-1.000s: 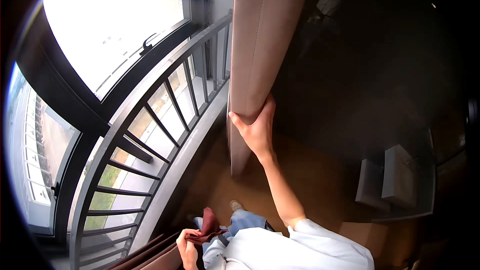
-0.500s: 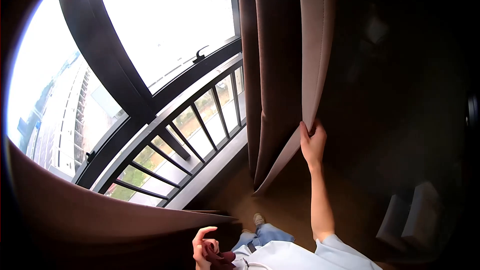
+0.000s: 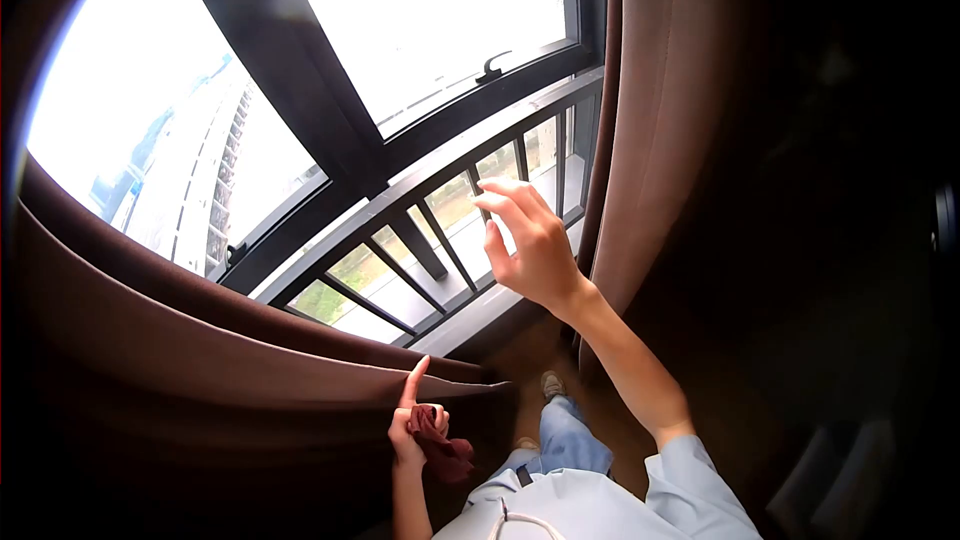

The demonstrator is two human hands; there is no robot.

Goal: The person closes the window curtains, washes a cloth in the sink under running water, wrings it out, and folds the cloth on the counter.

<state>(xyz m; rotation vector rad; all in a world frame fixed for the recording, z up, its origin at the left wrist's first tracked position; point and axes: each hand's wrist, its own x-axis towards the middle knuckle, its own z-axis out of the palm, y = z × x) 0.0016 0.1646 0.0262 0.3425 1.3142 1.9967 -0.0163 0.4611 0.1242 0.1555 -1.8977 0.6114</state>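
Slanting lengthwise toward the shirt (image 3: 570,508), maroon cloth (image 3: 449,454) leaves half-curled left hand (image 3: 412,426); right hand (image 3: 535,248) loosely spread

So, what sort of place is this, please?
Likely a room on an upper floor: the tall window looks down on ground far below, a metal railing runs along it, and long curtains hang at the sides.
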